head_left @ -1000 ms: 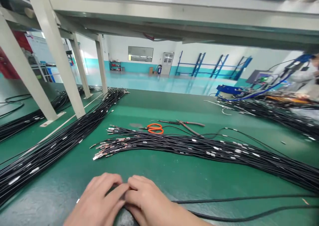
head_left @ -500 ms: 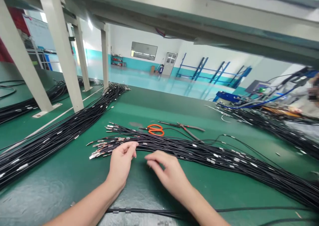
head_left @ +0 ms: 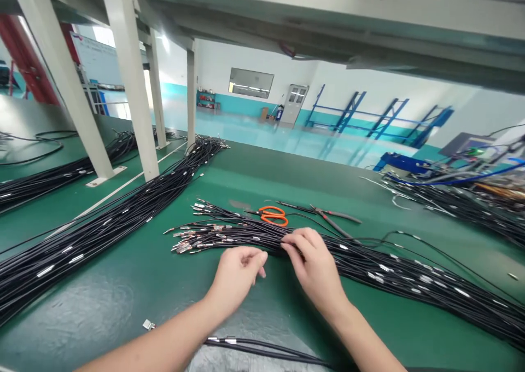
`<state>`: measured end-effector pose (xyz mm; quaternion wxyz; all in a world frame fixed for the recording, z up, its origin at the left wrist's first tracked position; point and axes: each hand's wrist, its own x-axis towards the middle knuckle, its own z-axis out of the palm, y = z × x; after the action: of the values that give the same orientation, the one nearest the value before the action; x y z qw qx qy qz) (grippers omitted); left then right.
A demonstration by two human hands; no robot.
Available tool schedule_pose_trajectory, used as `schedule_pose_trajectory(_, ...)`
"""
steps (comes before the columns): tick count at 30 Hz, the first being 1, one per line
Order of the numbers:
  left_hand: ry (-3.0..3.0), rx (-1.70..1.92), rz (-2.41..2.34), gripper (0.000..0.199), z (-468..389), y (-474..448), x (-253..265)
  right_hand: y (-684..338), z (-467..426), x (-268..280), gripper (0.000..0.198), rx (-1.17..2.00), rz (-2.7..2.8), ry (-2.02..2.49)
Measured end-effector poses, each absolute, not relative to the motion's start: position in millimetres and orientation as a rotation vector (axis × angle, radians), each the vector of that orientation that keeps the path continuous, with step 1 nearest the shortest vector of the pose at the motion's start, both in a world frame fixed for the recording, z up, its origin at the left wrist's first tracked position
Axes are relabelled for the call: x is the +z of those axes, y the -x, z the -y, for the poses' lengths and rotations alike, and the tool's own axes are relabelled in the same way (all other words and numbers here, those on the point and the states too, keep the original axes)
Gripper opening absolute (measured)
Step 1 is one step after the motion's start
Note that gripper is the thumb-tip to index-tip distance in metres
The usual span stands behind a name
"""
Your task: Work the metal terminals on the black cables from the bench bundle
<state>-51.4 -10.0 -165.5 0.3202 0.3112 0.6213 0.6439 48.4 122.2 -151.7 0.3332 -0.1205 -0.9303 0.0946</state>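
Note:
A long bundle of black wires [head_left: 381, 268] with metal terminals at its left end [head_left: 192, 239] lies across the green table. My right hand [head_left: 318, 268] rests on this bundle, its fingertips touching the wires near the middle. My left hand [head_left: 238, 276] hovers just in front of the bundle, fingers loosely curled, holding nothing that I can see. Behind the bundle lie orange-handled scissors [head_left: 273, 216] and a pair of pliers [head_left: 328, 219].
A second large wire bundle [head_left: 102, 224] runs diagonally at the left, past white posts [head_left: 131, 87]. More wires and equipment sit at the far right [head_left: 455, 197]. A few black wires [head_left: 262, 347] and a small metal clip [head_left: 147, 324] lie near the table's front edge.
Both hands have moved from the table's front edge forward to the wire bundle. The right hand now touches the wires. The view has shifted a little to the left.

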Motion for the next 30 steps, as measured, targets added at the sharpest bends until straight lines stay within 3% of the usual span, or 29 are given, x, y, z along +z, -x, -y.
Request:
schedule_pose_trajectory(6, -0.291, 2.262, -1.268, 0.038, 10.7, 68.9, -157.4, -53.2, -124.3, -139.8, 0.013, 0.294, 2.646, 0.266)
schedule_pose_trajectory(12, -0.231, 2.500, -1.298, 0.033, 17.7, 79.3, -149.0, -58.3, -119.5, -125.1, 0.013, 0.578, 2.939, 0.252)
schedule_pose_trajectory(14, -0.481, 2.322, -1.429, 0.031, 19.3, 74.7, -145.8, -61.3, -118.2, -118.0, 0.010, 0.801, 2.846, 0.225)
schedule_pose_trajectory(17, -0.945, 1.751, -1.657, 0.031, 20.9, 61.3, -143.9, -65.1, -113.3, -110.8, 0.015, 1.079, 2.437, 0.342)
schedule_pose_trajectory(21, -1.365, 1.341, -1.934, 0.030, 23.4, 46.8, -147.0, -64.9, -99.4, -111.5, 0.016, 1.216, 2.114, 0.427)
schedule_pose_trajectory(25, -1.473, 1.218, -2.058, 0.032, 25.0, 45.5, -150.3, -61.8, -89.7, -115.2, 0.018, 1.249, 2.120, 0.430)
schedule_pose_trajectory(30, -1.500, 1.564, -2.016, 0.023, 26.4, 43.6, -151.1, -60.4, -90.1, -117.5, 0.016, 1.316, 2.143, 0.424)
